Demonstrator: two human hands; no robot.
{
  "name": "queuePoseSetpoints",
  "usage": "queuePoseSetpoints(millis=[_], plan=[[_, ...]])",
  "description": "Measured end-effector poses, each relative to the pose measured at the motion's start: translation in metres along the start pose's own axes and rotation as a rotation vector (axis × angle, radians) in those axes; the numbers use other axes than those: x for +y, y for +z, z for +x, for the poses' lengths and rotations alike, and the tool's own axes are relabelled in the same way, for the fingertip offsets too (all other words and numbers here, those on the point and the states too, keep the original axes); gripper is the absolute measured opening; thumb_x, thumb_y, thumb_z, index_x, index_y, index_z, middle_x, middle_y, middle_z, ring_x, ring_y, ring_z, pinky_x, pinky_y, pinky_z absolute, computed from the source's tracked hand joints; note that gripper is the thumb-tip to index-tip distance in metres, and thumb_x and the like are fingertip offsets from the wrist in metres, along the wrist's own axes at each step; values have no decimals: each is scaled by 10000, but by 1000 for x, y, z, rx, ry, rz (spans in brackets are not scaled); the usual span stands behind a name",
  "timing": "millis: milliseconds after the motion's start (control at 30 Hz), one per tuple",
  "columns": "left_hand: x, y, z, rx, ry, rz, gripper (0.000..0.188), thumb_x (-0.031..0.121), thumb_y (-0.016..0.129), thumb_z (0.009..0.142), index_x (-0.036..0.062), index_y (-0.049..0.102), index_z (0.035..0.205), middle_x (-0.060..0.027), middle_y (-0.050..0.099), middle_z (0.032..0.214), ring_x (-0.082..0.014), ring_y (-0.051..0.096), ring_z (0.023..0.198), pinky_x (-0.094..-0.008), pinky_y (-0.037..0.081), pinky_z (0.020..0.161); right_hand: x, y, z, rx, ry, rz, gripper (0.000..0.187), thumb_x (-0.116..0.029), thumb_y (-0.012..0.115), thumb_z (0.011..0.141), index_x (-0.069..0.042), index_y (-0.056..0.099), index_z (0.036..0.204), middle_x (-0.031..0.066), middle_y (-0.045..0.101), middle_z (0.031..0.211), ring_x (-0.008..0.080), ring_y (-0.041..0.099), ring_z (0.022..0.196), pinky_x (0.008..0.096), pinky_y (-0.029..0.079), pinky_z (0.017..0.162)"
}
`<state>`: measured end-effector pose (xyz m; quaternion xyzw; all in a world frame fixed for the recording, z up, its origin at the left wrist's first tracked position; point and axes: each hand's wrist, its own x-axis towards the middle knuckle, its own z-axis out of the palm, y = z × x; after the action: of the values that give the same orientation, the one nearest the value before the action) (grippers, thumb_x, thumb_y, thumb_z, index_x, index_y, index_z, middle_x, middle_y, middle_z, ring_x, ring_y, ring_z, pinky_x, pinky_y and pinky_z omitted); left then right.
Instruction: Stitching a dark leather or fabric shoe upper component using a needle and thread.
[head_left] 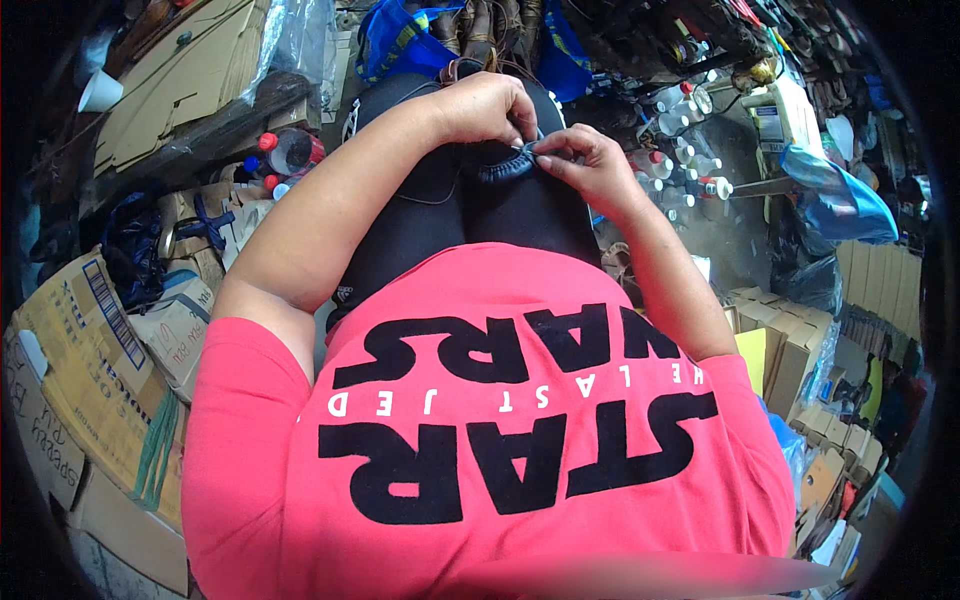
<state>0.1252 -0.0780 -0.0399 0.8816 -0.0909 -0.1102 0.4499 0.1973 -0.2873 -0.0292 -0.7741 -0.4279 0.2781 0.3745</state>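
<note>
On my lap sits a dark leather shoe (505, 170) with a puckered, hand-stitched toe seam. My left hand (492, 108) curls over its far side with the fingers bent together; what lies inside those fingers is hidden. At the right edge of the seam, the thumb and forefinger of my right hand (582, 160) pinch together on a bluish thread. A thin thread (457, 185) also loops loosely across my black trousers (430, 215). Most of the shoe's far part is covered by my left hand.
Several plastic bottles (675, 165) stand to the right, and red-capped bottles (295, 152) lie on the left. Cardboard boxes (90, 350) crowd the left side, with more boxes (785, 335) at right. Brown shoe forms (490, 30) and blue bags (400, 45) lie beyond my knees.
</note>
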Motion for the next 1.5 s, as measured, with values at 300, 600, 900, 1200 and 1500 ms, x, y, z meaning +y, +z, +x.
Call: queuePoseSetpoints(millis=[300, 600, 900, 1200, 1500], plan=[[29, 16, -56, 479, -20, -10, 225, -46, 543, 769, 66, 646, 934, -114, 553, 915, -223, 589, 808, -322, 479, 716, -5, 9, -28, 139, -136, -220, 226, -75, 677, 779, -137, 693, 996, 68, 518, 764, 223, 551, 710, 326, 453, 642], [35, 41, -82, 656, -80, 631, 113, 109, 676, 743, 151, 707, 844, -15, 573, 754, -213, 545, 812, -358, 389, 775, -2, 10, -31, 136, -184, -308, 266, -100, 634, 800, -185, 686, 1046, 99, 531, 793, 270, 550, 739, 365, 447, 673], [14, 31, -64, 584, 52, 387, 182, 98, 692, 734, 214, 732, 869, -7, 518, 730, -208, 519, 789, -351, 403, 744, 21, -9, -7, -134, -55, 61, 467, 140, 491, 726, -120, 693, 1057, 17, 477, 821, 121, 504, 822, 219, 422, 798], [15, 31, -61, 513, -13, 418, 170, 148, 692, 747, 258, 734, 870, 21, 539, 773, -188, 520, 856, -361, 360, 803, 20, -12, -1, -165, -23, 80, 436, 133, 493, 741, -114, 704, 1031, 13, 504, 848, 124, 509, 835, 223, 419, 811], [-2, 25, -41, 424, 54, 324, 109, 161, 699, 742, 226, 730, 824, 20, 555, 725, -186, 526, 826, -355, 374, 785, 32, -14, 8, -277, -7, 233, 254, -8, 617, 829, -91, 704, 1052, -14, 465, 820, 107, 457, 826, 226, 396, 785]])
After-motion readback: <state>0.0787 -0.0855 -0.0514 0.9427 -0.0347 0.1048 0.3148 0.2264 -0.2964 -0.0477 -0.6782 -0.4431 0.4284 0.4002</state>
